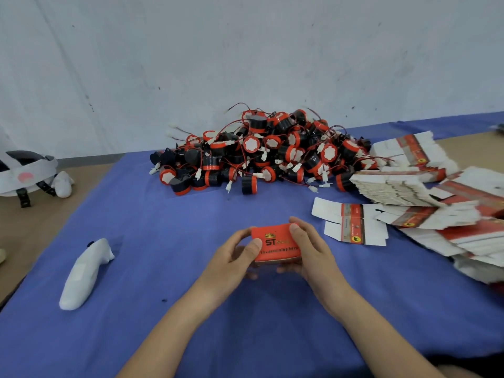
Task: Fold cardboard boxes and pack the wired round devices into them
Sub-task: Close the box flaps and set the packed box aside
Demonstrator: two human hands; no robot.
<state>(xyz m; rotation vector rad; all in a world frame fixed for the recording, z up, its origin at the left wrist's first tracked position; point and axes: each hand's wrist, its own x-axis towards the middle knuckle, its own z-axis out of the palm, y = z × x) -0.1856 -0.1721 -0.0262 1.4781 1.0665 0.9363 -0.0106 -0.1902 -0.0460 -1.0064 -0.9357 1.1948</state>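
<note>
- Red cardboard box point(276, 245) with black "ST" lettering: folded up and held just above the blue cloth point(163, 214) that covers the table, at the near middle; every place below is told from this box.
- Far to the box's left and farther back, a white and black headset point(24, 170) lies off the cloth, on the bare tan tabletop.
- Left of the box, well apart, a white plastic handheld controller point(84, 274) lies on the cloth.
- Left hand point(234, 257): grips the box's left end, thumb pressed on the printed face, fingers curled behind.
- Right hand point(311, 252): grips the box's right end, fingertips over the top edge (the lower fingers curl underneath).
- Behind the box, a heap of black and red round devices point(261, 151) with thin red wires and white plugs.
- Just right of the box, one flat unfolded red and white carton blank point(351, 225).
- Farther right, slumped stacks of the same flat blanks point(425, 186).
</note>
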